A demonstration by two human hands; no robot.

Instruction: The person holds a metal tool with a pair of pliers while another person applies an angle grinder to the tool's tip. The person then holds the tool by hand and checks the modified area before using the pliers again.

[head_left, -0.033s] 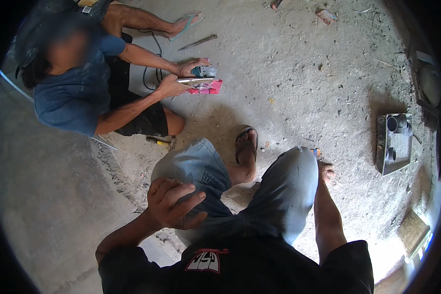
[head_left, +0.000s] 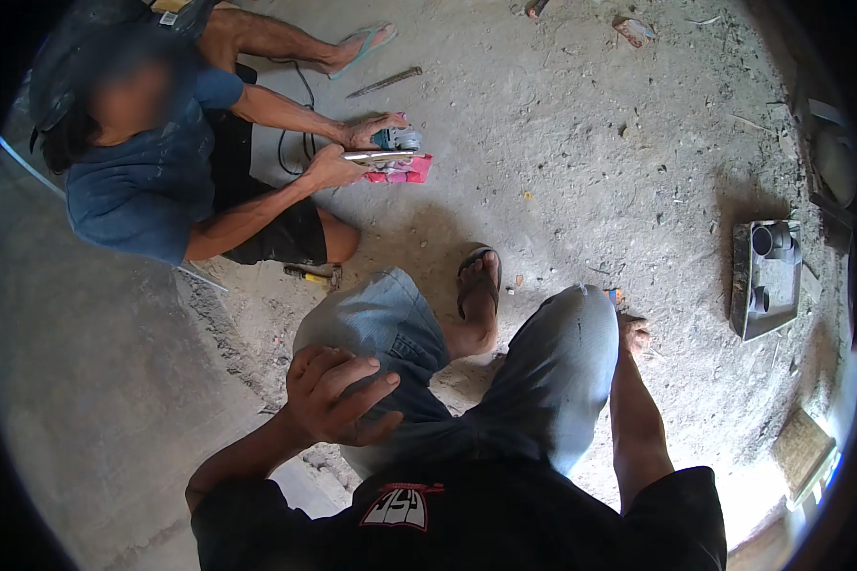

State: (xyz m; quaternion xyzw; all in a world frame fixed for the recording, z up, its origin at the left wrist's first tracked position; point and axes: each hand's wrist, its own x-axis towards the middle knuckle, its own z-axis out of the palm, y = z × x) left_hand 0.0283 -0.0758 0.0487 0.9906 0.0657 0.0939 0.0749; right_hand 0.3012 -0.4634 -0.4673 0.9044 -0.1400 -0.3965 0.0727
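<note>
My left hand [head_left: 338, 395] hangs over my left knee, fingers apart and loosely bent, holding nothing. Low beside my right knee, my right hand [head_left: 635, 335] has curled fingers; what they hold, if anything, is unclear. An orange object [head_left: 615, 296] lies just beyond it, partly hidden by the knee. A co-worker [head_left: 152, 181] crouches at upper left, both hands on a teal angle grinder [head_left: 395, 138] and a shiny metal piece [head_left: 386, 157] above a pink sheet [head_left: 412, 170]. A yellow-handled hammer [head_left: 307, 275] lies near that person's knee.
A metal tray [head_left: 764, 328] with grey pipe fittings [head_left: 763, 243] sits at right; a board [head_left: 802, 447] lies below it. A metal bar [head_left: 384, 82] and black cable [head_left: 288, 150] lie near the co-worker. A raised concrete slab [head_left: 114, 381] borders the rubble-strewn floor at left.
</note>
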